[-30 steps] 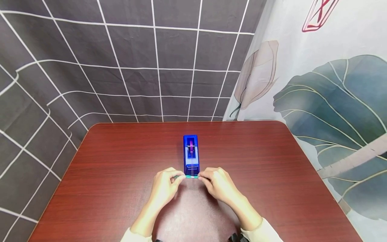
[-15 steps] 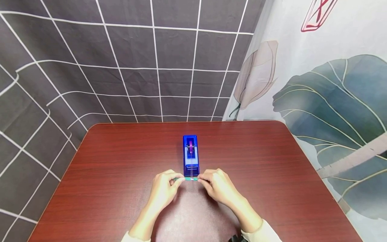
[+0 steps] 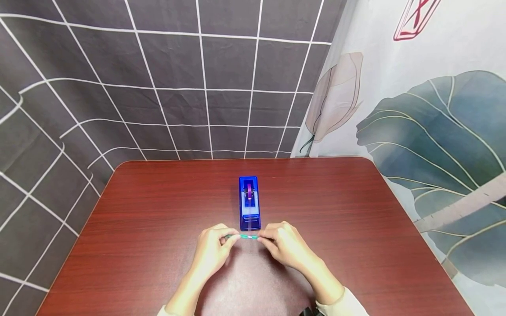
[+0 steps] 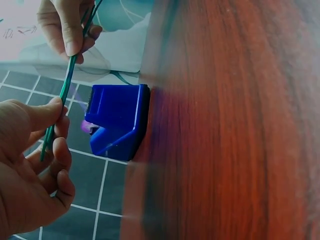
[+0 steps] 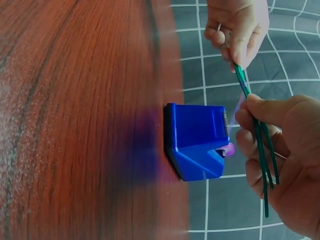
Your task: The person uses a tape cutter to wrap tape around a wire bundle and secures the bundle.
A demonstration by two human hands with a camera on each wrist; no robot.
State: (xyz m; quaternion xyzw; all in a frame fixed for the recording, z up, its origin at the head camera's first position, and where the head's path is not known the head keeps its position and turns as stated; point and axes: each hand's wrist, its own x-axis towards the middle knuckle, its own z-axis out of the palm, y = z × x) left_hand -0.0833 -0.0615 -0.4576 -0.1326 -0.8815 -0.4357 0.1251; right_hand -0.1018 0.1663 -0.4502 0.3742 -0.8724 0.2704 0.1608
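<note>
The left hand (image 3: pixel 211 246) and right hand (image 3: pixel 285 242) pinch the green strands (image 3: pixel 245 236) just before the blue dispenser (image 5: pixel 197 131); tape (image 5: pixel 238 108) bridges both. Step, apparently: taping the strands. Next move calls for even tension.

Bare counter (image 3: pixel 158 202) leaves a hand passage at middle left and middle right of the head view. At centre the blue tape dispenser (image 3: pixel 249 210) blocks the way; just below, green strands (image 3: pixel 245 236) bar the gap between left hand (image 3: pixel 214 246) and right hand (image 3: pixel 287 245). A grid-patterned curtain (image 3: pixel 229 66) closes off the top.
</note>
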